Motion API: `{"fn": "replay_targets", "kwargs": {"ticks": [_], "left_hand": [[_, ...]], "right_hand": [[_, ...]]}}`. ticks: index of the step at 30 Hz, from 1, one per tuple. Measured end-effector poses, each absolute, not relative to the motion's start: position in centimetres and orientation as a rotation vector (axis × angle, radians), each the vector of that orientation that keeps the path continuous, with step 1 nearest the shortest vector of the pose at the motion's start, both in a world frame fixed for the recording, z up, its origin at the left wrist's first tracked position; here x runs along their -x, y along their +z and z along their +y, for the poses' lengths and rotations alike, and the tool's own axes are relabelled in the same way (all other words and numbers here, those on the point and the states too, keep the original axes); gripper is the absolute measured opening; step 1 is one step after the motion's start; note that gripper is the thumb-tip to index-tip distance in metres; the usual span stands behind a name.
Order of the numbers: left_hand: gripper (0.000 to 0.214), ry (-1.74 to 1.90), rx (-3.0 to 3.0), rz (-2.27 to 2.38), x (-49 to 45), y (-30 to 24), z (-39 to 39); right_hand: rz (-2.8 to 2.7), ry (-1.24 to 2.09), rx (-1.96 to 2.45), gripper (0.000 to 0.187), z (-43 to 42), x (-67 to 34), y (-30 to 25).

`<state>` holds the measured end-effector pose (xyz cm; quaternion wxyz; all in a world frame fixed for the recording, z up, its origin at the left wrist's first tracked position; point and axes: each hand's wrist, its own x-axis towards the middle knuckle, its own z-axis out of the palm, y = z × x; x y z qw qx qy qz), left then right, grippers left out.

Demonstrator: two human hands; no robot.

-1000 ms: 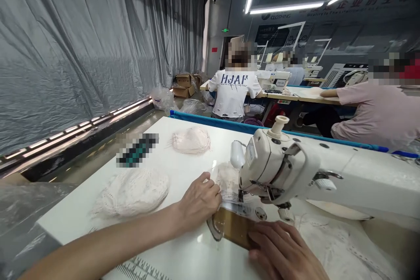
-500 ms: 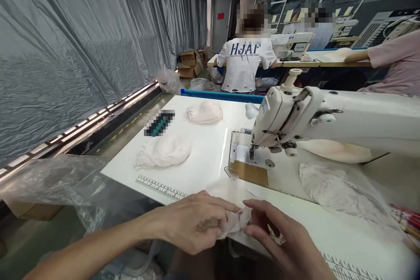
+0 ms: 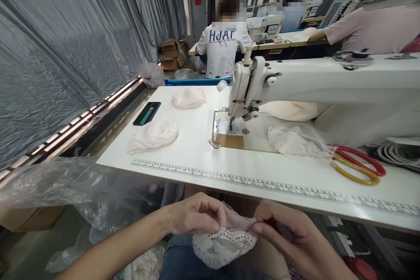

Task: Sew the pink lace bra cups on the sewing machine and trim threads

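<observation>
Your left hand (image 3: pixel 193 215) and right hand (image 3: pixel 290 238) both pinch a small white lace cloth piece (image 3: pixel 223 246) over your lap, below the white table (image 3: pixel 197 157). It is not under the white sewing machine (image 3: pixel 308 79) yet.

Single view, worn on the head, facing forward and down. Very close to the left hand (image 3: pixel 193 215) and right hand (image 3: pixel 288 236), both low at the bottom edge of the frame. Just beyond the hands, looking across the surface (image 3: pixel 197 162) from its near edge. Farther past them, toward the machine (image 3: pixel 249 83) and the room behind, at a shallow angle.
</observation>
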<state>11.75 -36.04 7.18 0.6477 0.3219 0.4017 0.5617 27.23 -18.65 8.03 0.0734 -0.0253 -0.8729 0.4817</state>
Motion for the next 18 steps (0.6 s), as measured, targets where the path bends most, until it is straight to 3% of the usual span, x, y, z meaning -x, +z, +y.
{"fn": "replay_targets", "kwargs": {"ticks": [4,9,18], "left_hand": [[0.015,1.274,-0.634,0.821,-12.5,6.8,-36.0],[0.015,1.191,-0.620,0.906,-12.7,5.6,-35.8],[0.018,1.099,-0.724,0.933,-14.0,4.1,-34.5]], "right_hand": [[-2.760,1.265,0.134,0.030,-16.2,-30.4,6.3],[-2.877,0.722,0.167,0.026,-11.8,-35.3,2.8],[-2.754,1.097,-0.169,0.022,-18.3,-30.8,7.1]]}}
